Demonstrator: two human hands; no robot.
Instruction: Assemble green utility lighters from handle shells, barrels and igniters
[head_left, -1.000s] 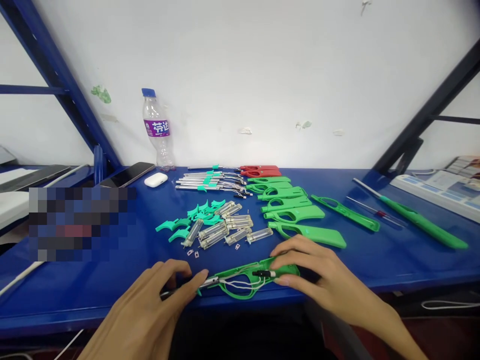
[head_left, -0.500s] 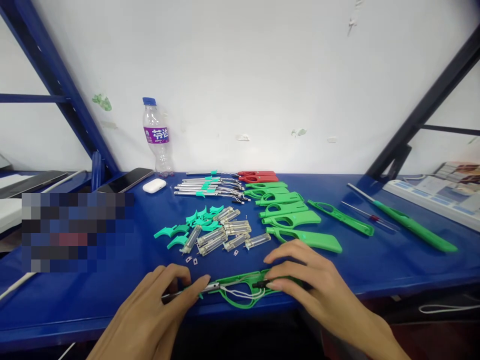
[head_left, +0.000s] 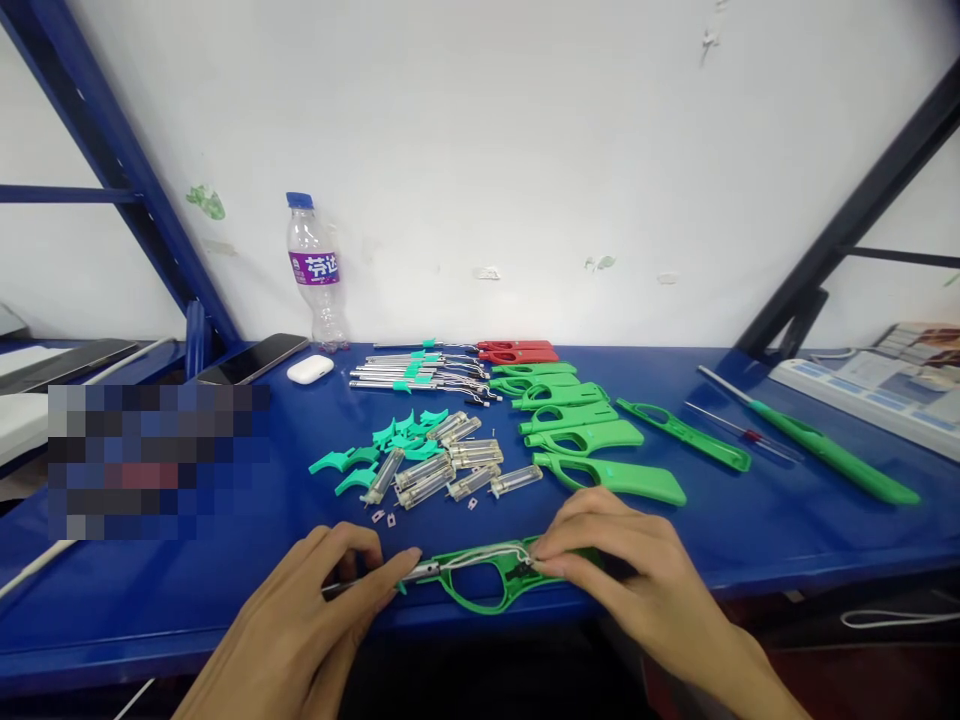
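A green lighter shell half (head_left: 480, 600) lies near the front edge of the table, its hollow side up. My left hand (head_left: 322, 590) is closed around the metal lighter tube (head_left: 424, 571), which meets the shell's left end. White wires (head_left: 487, 553) run from the tube along the upper side of the shell's loop. My right hand (head_left: 622, 560) pinches the wires at the handle with thumb and fingertips. Under those fingertips a small black part (head_left: 517, 571) shows in the shell; the rest of it is hidden.
Beyond my hands lie clear fuel tanks (head_left: 424, 482), teal triggers (head_left: 352, 458), metal tubes with wires (head_left: 397, 375), green shells (head_left: 622, 480) and red shells (head_left: 517, 356). A bottle (head_left: 315, 270), white case (head_left: 310, 369) and phone (head_left: 255, 358) stand back left; an assembled lighter (head_left: 817, 440) lies right.
The white wires have moved from the lower part of the loop to its upper side. My right hand's fingers have drawn together over the handle; my left hand stays on the tube.
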